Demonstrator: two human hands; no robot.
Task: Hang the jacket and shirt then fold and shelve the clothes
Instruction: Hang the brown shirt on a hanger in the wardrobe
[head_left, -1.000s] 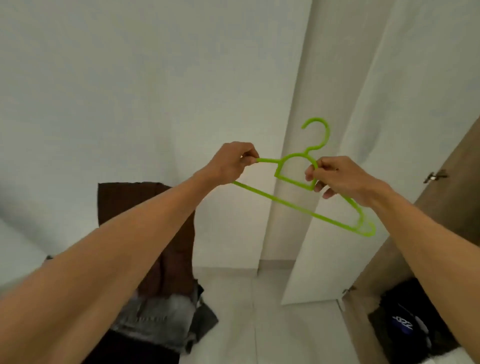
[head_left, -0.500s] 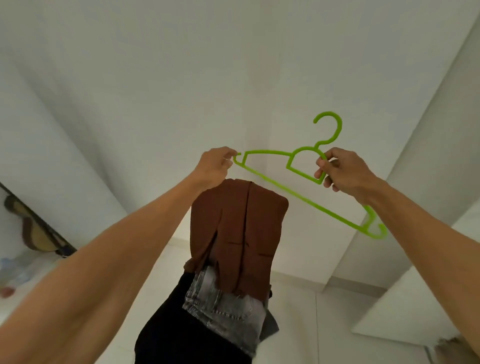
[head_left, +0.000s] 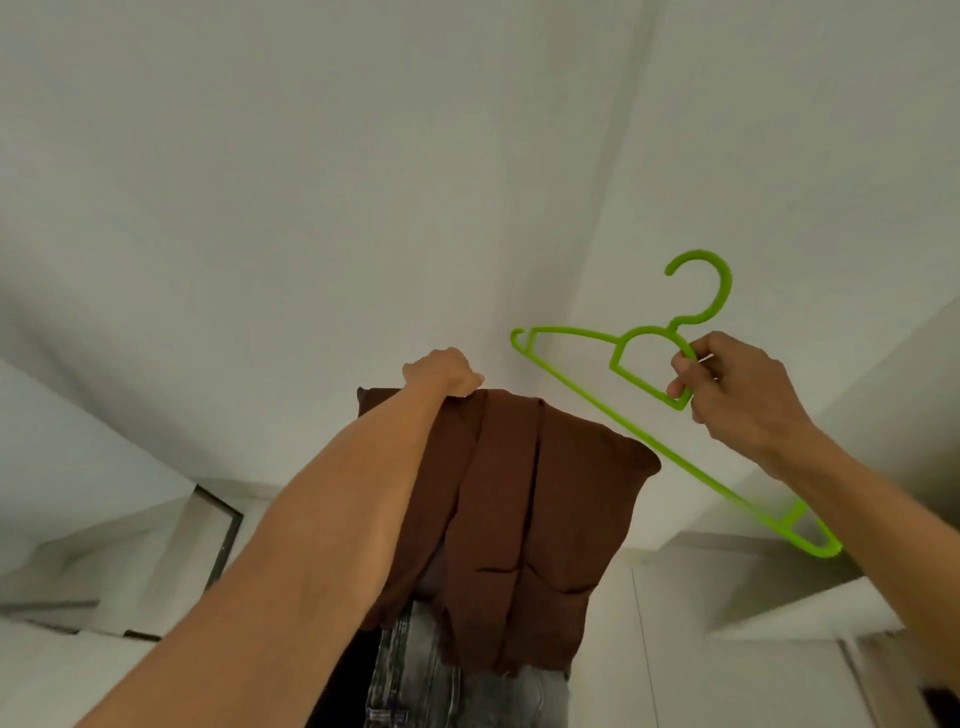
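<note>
Since the earlier frame the left hand (head_left: 444, 374) has left the tip of the lime-green plastic hanger (head_left: 649, 330) and now clenches the top edge of the brown knitted garment (head_left: 519, 509), near its left corner. The right hand (head_left: 737, 389) grasps the hanger at the loop below its hook, held tilted in the air beside the garment. Grey washed denim (head_left: 415, 670) shows beneath the garment's lower edge.

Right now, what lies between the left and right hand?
In the head view, only the free end of the green hanger, which the right hand holds; the left hand, gripping the brown garment, does not touch it.
</note>
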